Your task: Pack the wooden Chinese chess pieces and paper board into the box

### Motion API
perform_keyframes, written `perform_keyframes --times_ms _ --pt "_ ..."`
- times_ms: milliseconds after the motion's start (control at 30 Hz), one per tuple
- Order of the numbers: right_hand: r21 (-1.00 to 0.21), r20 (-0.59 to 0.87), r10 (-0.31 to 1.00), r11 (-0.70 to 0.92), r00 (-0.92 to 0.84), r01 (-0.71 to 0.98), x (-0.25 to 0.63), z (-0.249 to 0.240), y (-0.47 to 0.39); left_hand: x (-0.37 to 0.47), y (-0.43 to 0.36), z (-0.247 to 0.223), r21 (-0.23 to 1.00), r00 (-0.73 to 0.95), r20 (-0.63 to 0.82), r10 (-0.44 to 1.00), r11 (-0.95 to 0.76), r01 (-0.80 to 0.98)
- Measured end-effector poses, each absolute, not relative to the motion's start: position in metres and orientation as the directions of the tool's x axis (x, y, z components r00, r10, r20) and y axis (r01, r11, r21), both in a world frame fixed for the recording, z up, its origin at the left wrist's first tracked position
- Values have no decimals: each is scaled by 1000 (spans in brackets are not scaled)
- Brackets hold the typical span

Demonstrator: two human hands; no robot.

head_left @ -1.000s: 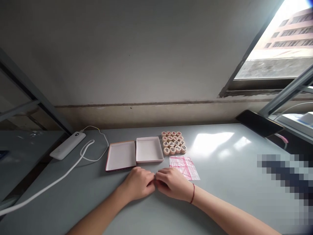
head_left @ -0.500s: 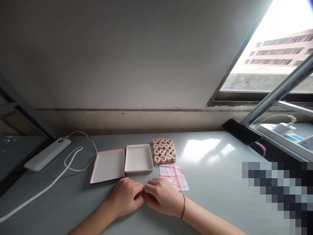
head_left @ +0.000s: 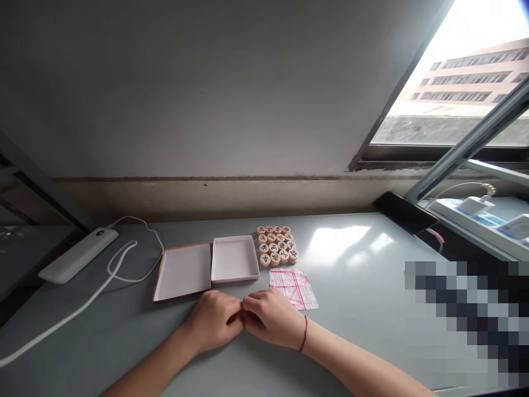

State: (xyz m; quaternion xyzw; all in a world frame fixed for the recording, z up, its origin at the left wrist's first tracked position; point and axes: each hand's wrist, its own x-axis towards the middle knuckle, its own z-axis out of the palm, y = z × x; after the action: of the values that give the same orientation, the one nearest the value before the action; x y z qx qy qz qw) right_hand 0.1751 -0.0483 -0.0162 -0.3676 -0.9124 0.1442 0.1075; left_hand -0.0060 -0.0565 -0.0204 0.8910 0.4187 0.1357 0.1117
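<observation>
My left hand [head_left: 217, 320] rests on the grey table with its fingers curled into a loose fist. My right hand [head_left: 273, 318], with a thin red cord at the wrist, is curled the same way, and the knuckles of both meet. Nothing shows in either hand. Just beyond the left hand lie a shallow box lid [head_left: 185, 272] and, to its right, a white box [head_left: 235, 262], both empty. Stacked xiangqi pieces [head_left: 278, 247] with red and black characters stand in rows right of the box. A folded plastic sheet with red lines [head_left: 294, 286] lies beside my right hand, partly behind it.
A white power strip [head_left: 78, 256] with a white cable [head_left: 78, 309] lies at the left. At the back right a dark phone [head_left: 405, 212] leans by a metal frame post [head_left: 450, 149]. A blurred patch [head_left: 475, 320] covers the right side. Sunlight glares on the table.
The camera has tilted slightly, so everything sits a little higher in view. My two fists have come slightly closer and now touch. The pieces and boxes keep their places.
</observation>
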Motion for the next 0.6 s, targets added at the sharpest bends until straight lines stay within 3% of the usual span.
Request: perform_keyframes --times_ms 300,467,600 --pt "-264 43 773 620 -633 739 209 20 -38 -6 -58 -17 277 608 120 785 -615 738" --pt "-204 -157 878 419 -452 885 240 36 -28 -6 -59 -20 268 608 161 778 -627 732" --pt "-165 -292 880 339 -374 926 240 30 -30 -8 -60 -23 255 627 239 742 -671 696"
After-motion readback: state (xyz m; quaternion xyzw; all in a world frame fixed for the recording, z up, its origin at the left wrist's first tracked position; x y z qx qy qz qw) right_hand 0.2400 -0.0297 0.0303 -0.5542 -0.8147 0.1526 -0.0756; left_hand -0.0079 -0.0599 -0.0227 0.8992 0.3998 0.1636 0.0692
